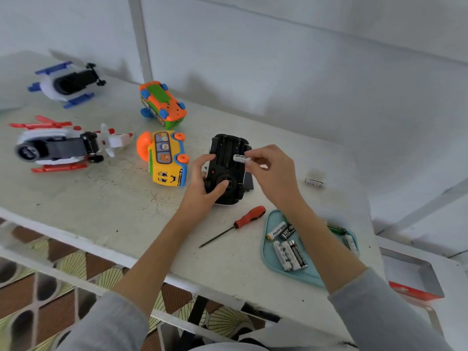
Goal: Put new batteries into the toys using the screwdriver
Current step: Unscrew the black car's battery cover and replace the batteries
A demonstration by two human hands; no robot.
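A black toy car (226, 158) lies belly-up mid-table with its battery bay uncovered. My left hand (202, 183) grips its near end, thumb on the underside. My right hand (272, 168) pinches a white battery (240, 158) just above the bay's right side. An orange-handled screwdriver (243, 220) lies on the table in front of the car. A teal tray (281, 271) at the right front holds several batteries (290, 253). The car's black cover (249, 179) lies partly hidden under the car and my right hand.
A yellow bus toy (167, 158), an orange-green car (162, 103), a red-white helicopter (63, 145) and a blue-white helicopter (67, 83) lie on the left half. Another white battery (314, 182) rests at the right. A green screwdriver (336, 229) lies in the tray. The table edge (228, 287) runs near me.
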